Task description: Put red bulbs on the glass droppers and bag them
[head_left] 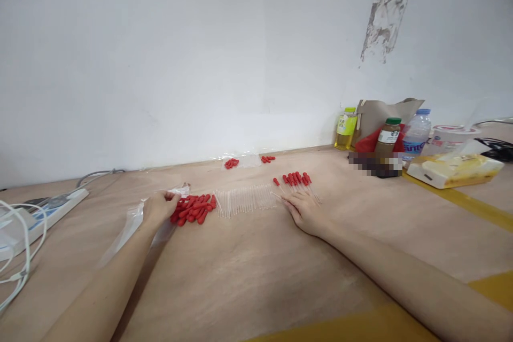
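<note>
Where left hand (pixel 163 204) is: at red bulbs (pixel 194 207), fingers bent; grip I cannot tell.
Right hand (pixel 305 211): fingertips at 1 thin tube (pixel 275 194); grip also unclear.
Clear tubes (pixel 245 200): in row between 2 hands.

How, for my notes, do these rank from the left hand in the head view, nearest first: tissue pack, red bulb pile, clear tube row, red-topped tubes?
1. Red bulb pile, beside the left hand
2. Clear tube row, further right
3. Red-topped tubes, by the right hand
4. Tissue pack, far right
</note>
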Tool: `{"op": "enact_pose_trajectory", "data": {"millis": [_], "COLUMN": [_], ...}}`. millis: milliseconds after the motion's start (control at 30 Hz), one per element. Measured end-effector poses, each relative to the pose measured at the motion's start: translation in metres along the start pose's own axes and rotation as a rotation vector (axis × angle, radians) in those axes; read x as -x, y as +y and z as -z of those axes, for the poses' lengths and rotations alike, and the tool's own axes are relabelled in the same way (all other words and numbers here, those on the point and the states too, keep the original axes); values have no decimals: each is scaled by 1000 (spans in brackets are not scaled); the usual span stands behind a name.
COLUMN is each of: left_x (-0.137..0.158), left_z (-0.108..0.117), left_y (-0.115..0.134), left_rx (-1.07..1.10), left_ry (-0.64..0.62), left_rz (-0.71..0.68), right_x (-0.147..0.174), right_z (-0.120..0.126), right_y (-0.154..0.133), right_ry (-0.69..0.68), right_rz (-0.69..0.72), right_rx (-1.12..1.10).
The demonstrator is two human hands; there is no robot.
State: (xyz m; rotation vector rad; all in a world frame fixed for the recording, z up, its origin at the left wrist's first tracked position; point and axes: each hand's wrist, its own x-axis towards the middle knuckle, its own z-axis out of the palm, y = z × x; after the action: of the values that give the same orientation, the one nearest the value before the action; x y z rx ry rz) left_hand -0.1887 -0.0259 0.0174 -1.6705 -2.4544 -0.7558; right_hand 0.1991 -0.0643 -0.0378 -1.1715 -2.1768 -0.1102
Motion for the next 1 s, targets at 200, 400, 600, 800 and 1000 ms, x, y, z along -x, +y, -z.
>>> {"op": "enact_pose_trajectory", "data": {"millis": [200,400,600,800,1000], "left_x": [18,90,125,123,127], "left_z": [12,-24,-50,-48,-46], "left_y": [36,97,105,101,101], "left_rx": [204,953,906,919,956], "left_ry": [206,-223,-439,-512,-540], "left_rz": [-141,-355,-483,-459,-471], "right_x": [0,-8,-15,-11,-9], "right_z": [2,5,-2,-6,-6], "right_y": [-3,-14,-31,-33,-35], "right_ry": [47,75,45,41,-40], "right_rz": [-24,-78,-1,54,101], "right_rx": [-91,-264,-336,-277,-218]}}
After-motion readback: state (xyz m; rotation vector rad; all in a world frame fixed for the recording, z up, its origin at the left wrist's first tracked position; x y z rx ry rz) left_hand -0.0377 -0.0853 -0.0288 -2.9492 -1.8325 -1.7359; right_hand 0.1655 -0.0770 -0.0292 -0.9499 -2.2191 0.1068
